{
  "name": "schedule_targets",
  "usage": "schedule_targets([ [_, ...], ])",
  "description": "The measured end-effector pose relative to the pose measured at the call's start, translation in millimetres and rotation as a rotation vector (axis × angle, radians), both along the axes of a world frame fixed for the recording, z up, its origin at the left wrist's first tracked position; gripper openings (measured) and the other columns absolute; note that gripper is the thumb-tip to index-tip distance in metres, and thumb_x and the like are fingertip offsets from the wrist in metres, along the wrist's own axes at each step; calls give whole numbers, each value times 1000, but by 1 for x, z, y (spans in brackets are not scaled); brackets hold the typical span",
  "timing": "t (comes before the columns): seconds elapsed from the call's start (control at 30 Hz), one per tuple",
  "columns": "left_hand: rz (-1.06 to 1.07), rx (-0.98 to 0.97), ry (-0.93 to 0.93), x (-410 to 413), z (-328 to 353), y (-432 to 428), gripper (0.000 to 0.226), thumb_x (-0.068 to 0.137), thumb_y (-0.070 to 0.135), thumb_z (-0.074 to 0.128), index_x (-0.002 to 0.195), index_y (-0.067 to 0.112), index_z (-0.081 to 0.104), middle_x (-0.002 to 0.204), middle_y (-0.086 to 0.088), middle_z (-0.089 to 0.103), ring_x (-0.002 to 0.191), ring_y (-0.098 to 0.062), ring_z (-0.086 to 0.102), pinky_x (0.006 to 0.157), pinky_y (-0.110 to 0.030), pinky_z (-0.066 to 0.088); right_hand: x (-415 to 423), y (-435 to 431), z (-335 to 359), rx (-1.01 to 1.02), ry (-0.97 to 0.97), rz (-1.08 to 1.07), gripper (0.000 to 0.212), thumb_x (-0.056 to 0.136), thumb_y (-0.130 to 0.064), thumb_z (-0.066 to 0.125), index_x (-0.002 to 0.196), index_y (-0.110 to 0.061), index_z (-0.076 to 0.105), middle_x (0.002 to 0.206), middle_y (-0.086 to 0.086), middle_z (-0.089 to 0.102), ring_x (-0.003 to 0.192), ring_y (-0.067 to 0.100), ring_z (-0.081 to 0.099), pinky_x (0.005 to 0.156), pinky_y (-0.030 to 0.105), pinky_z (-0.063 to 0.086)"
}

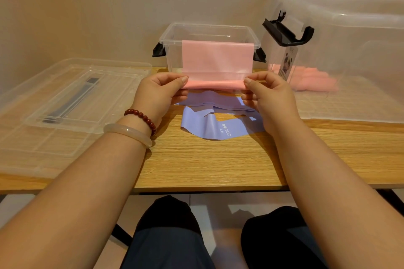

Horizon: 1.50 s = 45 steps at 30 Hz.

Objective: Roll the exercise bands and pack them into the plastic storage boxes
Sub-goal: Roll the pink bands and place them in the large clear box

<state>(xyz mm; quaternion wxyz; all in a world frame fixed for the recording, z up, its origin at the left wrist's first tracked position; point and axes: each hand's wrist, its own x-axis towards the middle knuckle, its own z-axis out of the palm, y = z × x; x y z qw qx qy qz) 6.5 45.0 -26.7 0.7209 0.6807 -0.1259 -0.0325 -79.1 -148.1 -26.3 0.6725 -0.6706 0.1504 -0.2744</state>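
The left hand (161,91) and right hand (267,96) pinch with curled fingers (183,79) the partly rolled pink exercise band (216,59), which may roll crooked if one side turns faster

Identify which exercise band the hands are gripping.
The pink band: the left hand and right hand pinch its rolled lower edge, its top draped over the small clear box. The purple band lies loose on the table.

Warm, rather dim room light from overhead. Soft shadows sit on the table (207,159) just below the grip; pale glare streaks the big box (349,19) right of it. Edges bow and stretch; detail is slightly soft throughout.
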Motion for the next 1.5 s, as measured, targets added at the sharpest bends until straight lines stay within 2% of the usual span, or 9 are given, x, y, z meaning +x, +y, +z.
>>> schedule_targets([
  [0.2,-78,-57,42,-2,2,0,3,88,6,66,87,7,69,76,-7,67,66,-10,64,67,-20,55,-2,0,2,77,-16,30,4,89,-12,69,87,-14,65,78,6,67,64,12,64,63,23,55],
  [0.37,-87,-35,33,-2,1,1,11,91,1,59,92,8,67,76,-6,67,67,-10,64,69,-19,56,-2,0,2,50,13,13,12,89,-5,65,99,-13,65,84,6,68,71,11,67,64,21,55],
  [0.47,-60,-40,35,-1,1,0,11,93,4,59,89,11,67,76,-3,67,65,-6,65,66,-17,56,-2,0,1,36,14,13,3,92,-12,64,93,-15,66,88,8,71,78,13,70,64,23,55],
  [0.57,-41,-25,33,0,0,0,11,93,7,60,87,13,67,80,-4,67,68,-6,65,68,-17,56,-1,1,1,34,13,-2,6,93,-14,64,87,-16,65,95,11,71,87,17,72,65,24,55],
  [0.77,-48,0,6,0,0,1,12,93,6,60,92,15,68,80,-5,66,68,-9,64,67,-18,55,-1,-1,0,41,16,-18,7,92,-13,64,87,-17,65,96,12,72,87,20,72,65,24,54],
  [1.0,-37,41,-18,1,0,1,15,95,6,57,93,19,66,81,-4,63,65,-7,62,65,-20,55,-1,2,3,13,-11,-5,13,93,-7,62,88,-18,62,78,4,65,58,9,62,57,22,53],
  [1.17,-38,-20,22,1,0,1,6,92,12,63,89,11,68,80,-7,66,66,-8,63,64,-18,54,-4,1,3,39,0,25,2,90,-13,67,89,-15,68,82,7,69,69,10,65,64,24,56],
  [1.33,-62,-34,20,1,0,2,8,91,6,62,92,11,69,81,-6,69,72,-11,65,70,-21,55,-4,1,2,9,21,9,12,89,-8,66,101,-10,69,85,6,69,74,12,67,65,23,55],
  [1.5,-34,-20,6,1,-1,0,10,94,9,59,90,13,67,83,-4,69,74,-9,67,71,-20,57,-4,2,2,21,28,-9,4,93,-15,64,91,-15,66,84,7,71,74,14,70,62,25,55],
])
